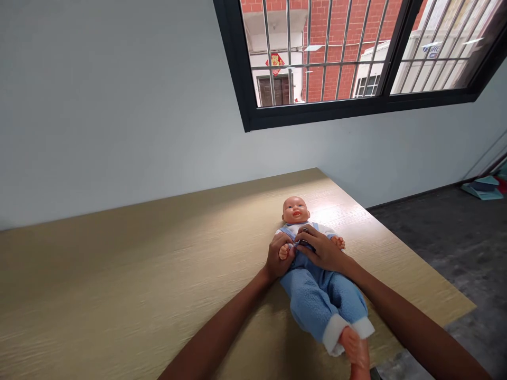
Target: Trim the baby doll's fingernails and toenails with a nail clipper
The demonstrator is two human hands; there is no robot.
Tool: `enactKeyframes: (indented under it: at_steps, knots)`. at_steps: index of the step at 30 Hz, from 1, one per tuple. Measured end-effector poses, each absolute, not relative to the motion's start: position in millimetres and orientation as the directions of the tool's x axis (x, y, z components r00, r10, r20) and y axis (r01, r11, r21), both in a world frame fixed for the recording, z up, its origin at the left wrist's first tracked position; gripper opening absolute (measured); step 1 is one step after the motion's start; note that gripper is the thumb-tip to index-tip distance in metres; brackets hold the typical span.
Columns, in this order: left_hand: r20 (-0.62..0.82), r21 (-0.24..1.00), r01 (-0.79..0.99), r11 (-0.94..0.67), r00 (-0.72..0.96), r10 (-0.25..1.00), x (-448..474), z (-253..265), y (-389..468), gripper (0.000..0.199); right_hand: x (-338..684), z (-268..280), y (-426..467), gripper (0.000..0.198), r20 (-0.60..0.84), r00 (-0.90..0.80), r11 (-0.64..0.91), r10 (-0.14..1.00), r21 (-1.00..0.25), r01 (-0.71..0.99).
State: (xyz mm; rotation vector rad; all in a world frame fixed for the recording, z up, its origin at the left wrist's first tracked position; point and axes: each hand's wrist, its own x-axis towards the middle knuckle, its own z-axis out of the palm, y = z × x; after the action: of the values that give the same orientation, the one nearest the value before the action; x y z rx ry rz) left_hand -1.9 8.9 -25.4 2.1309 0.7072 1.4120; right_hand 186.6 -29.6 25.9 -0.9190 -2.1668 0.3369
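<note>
Your left hand (279, 258) grips the doll (309, 287), right hand (324, 252) a dark thing (304, 243). Chest work, I think; next, hold steady.

blue capital letters (431, 48) stand on a large white box-shaped unit (415, 66) outside, seen through the right pane of the black-framed window (317, 117) on the far right. they start with "gr"; the third letter is too blurred to tell. a smaller blue mark (433, 55) just under them cannot be read. through the left pane, a red diamond-shaped sign (278, 59) with a yellow figure shows on the pale wall above a dark brown door (280, 91); any characters on it are too small to make out.
</note>
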Motion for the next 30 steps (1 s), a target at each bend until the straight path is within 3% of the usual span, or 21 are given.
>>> enactKeyframes:
  at_steps: [10,17,30]
  knots:
    - [0.673,0.652,0.156,-0.742,0.332,0.661,-2.6,-24.8,8.7,0.024,187.1,16.7,-28.4,0.027,0.682,-0.277,0.703,0.676,-0.486,0.52]
    - [0.678,0.647,0.145,-0.749,0.339,0.652,-1.7,-23.7,8.5,0.021,186.0,19.9,-26.4,0.016,0.574,-0.471,0.734,0.67,-0.418,0.535]
    - [0.672,0.653,0.149,-0.742,0.337,0.659,-2.5,-23.1,7.7,0.026,184.2,20.1,-27.8,0.018,0.563,-0.441,0.703,0.699,-0.424,0.572]
